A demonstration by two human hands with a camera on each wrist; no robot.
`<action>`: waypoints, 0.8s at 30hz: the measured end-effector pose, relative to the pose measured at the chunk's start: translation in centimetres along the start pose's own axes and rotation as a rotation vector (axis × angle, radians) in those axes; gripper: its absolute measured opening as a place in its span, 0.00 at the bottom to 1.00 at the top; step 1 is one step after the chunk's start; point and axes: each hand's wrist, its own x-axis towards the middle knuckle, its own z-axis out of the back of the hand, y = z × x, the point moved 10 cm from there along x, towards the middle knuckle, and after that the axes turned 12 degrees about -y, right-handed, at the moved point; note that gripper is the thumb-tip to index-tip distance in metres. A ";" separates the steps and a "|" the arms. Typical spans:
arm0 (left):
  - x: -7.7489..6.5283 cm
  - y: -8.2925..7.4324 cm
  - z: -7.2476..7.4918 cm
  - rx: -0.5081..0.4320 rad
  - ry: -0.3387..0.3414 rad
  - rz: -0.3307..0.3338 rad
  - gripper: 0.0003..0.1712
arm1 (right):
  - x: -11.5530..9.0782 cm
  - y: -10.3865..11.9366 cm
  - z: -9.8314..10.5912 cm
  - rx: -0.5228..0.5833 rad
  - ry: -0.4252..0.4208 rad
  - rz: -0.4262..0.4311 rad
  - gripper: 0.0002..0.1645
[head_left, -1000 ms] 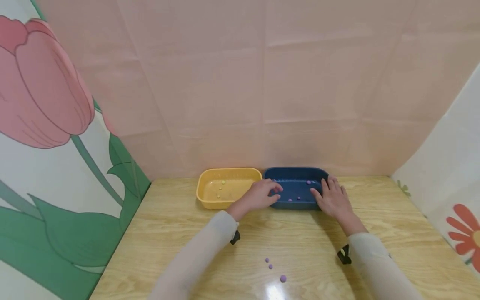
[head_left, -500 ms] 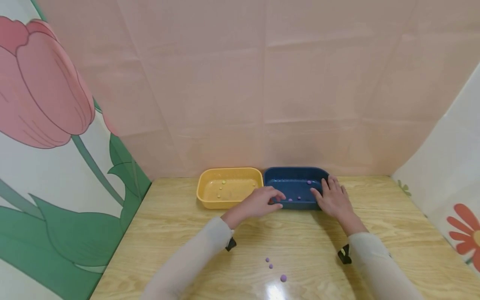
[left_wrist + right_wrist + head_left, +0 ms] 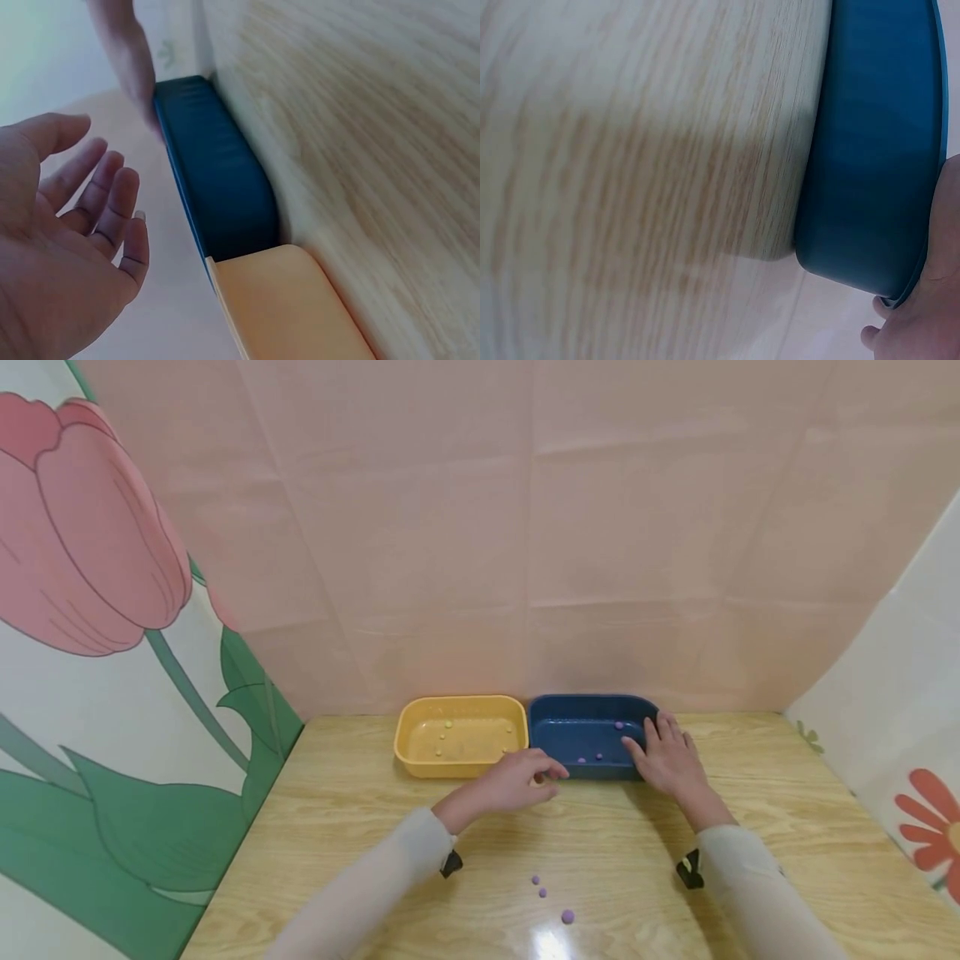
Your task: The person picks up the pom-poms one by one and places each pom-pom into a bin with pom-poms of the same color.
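Note:
My left hand [image 3: 517, 781] hovers in front of the place where the two trays meet, fingers loosely bent and holding nothing. In the left wrist view, that hand [image 3: 64, 259] has a gap between thumb and fingers. My right hand [image 3: 667, 764] rests with spread fingers on the right end of the dark blue tray [image 3: 611, 772]. The right wrist view shows only part of that hand [image 3: 926, 319] at the tray's rim. Inside the blue tray lie a few small purple balls [image 3: 618, 726]. The yellow tray [image 3: 450, 771] to its left holds several tiny yellowish balls [image 3: 448, 724].
Three purple balls lie on the wooden table [image 3: 337, 843] nearer the body, the largest ball [image 3: 567, 917] closest. Both trays stand against a pink cloth backdrop [image 3: 435, 568]. A panel with a painted tulip [image 3: 112, 527] borders the left, and a white flowered panel the right.
My left hand has drawn back from over the blue tray, moving toward the body and slightly left, uncovering the yellow tray's right end. The right hand has stayed on the blue tray.

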 end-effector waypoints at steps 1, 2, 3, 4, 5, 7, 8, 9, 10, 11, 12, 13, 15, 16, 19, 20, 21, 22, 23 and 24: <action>-0.2 0.0 -0.1 -0.002 0.007 0.001 0.16 | 0.0 0.0 0.0 0.000 0.000 0.000 0.52; -0.3 0.0 -0.1 0.000 0.009 -0.001 0.16 | 0.0 0.0 -0.1 -0.001 -0.001 0.000 0.52; -0.5 0.0 -0.1 -0.003 0.013 0.004 0.16 | 0.0 -0.1 -0.1 -0.001 -0.003 0.001 0.52; -0.7 0.0 -0.1 -0.002 0.015 0.000 0.16 | 0.0 -0.1 -0.2 -0.001 -0.005 0.001 0.52; -0.9 -0.1 -0.1 0.005 0.014 -0.006 0.16 | 0.0 -0.1 -0.2 -0.003 -0.008 0.002 0.52; -1.2 -0.3 -0.1 0.010 0.010 -0.025 0.16 | 0.0 -0.2 -0.2 -0.002 -0.011 0.001 0.52; -1.4 -0.4 -0.1 0.014 0.006 -0.034 0.16 | 0.0 -0.2 -0.2 -0.001 -0.012 0.002 0.52; -1.6 -0.5 -0.1 0.016 0.005 -0.045 0.15 | 0.0 -0.3 -0.2 0.000 -0.012 0.003 0.52; -1.8 -0.6 -0.1 0.022 0.001 -0.061 0.15 | 0.0 -0.3 -0.2 0.001 -0.012 0.002 0.52; -2.0 -0.6 -0.1 0.024 0.001 -0.072 0.15 | 0.0 -0.3 -0.2 -0.001 -0.012 0.002 0.52; -2.2 -0.7 -0.2 0.025 0.001 -0.080 0.15 | 0.0 -0.2 -0.2 -0.001 -0.012 0.003 0.52; -2.5 -0.6 -0.2 0.033 0.004 -0.086 0.14 | 0.0 -0.2 -0.1 0.001 -0.011 0.004 0.52; -2.9 -0.5 -0.4 0.032 0.014 -0.083 0.14 | 0.0 -0.2 -0.1 0.000 -0.010 0.005 0.52; -3.1 -0.4 -0.5 0.027 0.020 -0.077 0.14 | 0.0 -0.2 -0.1 0.000 -0.010 0.004 0.52; -3.7 -0.1 -0.7 0.028 0.033 -0.061 0.15 | 0.0 -0.1 0.0 0.000 -0.010 0.004 0.51; -3.9 0.0 -0.8 0.024 0.035 -0.056 0.15 | 0.1 -0.1 0.0 -0.003 -0.011 0.004 0.51; -4.1 0.1 -0.8 0.027 0.035 -0.053 0.15 | 0.0 -0.1 -0.1 -0.002 -0.010 0.004 0.51; -4.2 0.2 -0.9 0.028 0.035 -0.052 0.15 | 0.0 -0.1 -0.1 -0.002 -0.010 0.003 0.51; -4.3 0.3 -0.9 0.030 0.037 -0.048 0.15 | 0.0 -0.1 -0.1 -0.001 -0.010 0.003 0.51; -4.5 0.4 -1.0 0.026 0.039 -0.042 0.15 | 0.0 -0.1 -0.1 0.000 -0.008 0.004 0.52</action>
